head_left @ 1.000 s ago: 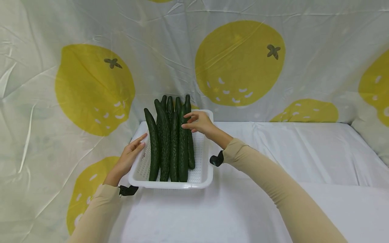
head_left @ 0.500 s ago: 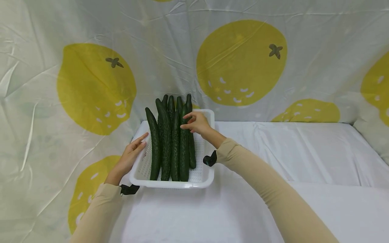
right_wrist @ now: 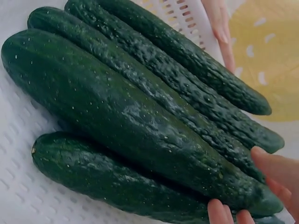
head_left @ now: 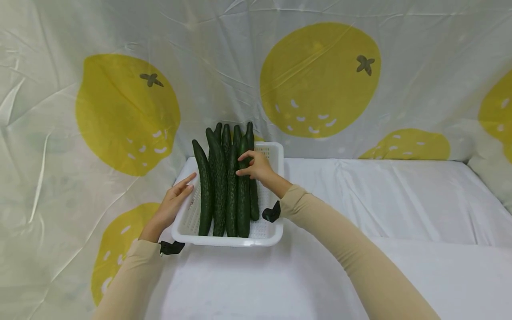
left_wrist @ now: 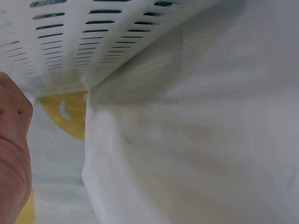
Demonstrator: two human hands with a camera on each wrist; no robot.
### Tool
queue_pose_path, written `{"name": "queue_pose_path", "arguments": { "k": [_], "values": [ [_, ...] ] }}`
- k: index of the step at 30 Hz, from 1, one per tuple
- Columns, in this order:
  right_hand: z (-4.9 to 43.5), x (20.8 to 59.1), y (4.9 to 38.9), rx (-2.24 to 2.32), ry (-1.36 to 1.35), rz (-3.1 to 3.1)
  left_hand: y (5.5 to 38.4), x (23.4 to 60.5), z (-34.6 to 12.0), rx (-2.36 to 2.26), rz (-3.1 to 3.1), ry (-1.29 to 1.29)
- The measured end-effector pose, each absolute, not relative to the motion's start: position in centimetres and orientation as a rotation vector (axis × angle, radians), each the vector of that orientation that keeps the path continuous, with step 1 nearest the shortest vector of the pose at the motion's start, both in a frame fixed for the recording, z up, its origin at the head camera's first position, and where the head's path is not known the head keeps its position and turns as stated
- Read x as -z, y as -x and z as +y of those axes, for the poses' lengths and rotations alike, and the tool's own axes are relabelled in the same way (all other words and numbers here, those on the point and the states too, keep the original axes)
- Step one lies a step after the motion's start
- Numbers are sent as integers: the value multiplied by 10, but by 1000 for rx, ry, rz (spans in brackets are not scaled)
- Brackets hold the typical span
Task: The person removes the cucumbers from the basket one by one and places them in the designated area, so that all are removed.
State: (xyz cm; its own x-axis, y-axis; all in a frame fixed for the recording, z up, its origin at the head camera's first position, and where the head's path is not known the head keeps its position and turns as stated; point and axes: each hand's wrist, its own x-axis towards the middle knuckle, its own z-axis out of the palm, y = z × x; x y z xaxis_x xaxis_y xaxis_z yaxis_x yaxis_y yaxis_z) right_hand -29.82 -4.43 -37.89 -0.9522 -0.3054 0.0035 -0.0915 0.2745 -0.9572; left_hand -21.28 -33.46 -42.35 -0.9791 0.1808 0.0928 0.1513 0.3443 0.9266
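Several dark green cucumbers (head_left: 219,186) lie lengthwise in a white perforated plastic basket (head_left: 230,241), their far ends above its back rim. My right hand (head_left: 258,168) is over the right part of the pile. Its thumb (right_wrist: 275,165) and fingertips (right_wrist: 219,212) lie on opposite sides of one thick cucumber (right_wrist: 135,116), near its narrow end. Another cucumber (right_wrist: 107,177) lies lower, beneath those fingers. My left hand (head_left: 170,208) rests against the basket's left side with fingers straight. In the left wrist view only part of the left hand (left_wrist: 14,154) shows, beside the slotted wall.
The basket stands on a white-covered table (head_left: 240,280), close to the back. A pale curtain (head_left: 216,58) with yellow lemon prints hangs behind and to the left. White cloth (head_left: 384,195) stretches to the right of the basket.
My right hand has come slightly down, its thumb and fingers closing in on the cucumber. The right forearm has shifted left. The left hand keeps its place at the basket's side.
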Motion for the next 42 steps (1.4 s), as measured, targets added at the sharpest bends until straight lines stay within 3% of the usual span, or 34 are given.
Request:
{"name": "queue_pose_path", "arguments": {
  "k": [35,42],
  "values": [
    [-50,386,297,1564,395,2510,217,426,-334,-1812,2520,-308],
    [-53,386,295,1409,521,2624,216,427,-335,-1804,2545,-307]
  ]
}}
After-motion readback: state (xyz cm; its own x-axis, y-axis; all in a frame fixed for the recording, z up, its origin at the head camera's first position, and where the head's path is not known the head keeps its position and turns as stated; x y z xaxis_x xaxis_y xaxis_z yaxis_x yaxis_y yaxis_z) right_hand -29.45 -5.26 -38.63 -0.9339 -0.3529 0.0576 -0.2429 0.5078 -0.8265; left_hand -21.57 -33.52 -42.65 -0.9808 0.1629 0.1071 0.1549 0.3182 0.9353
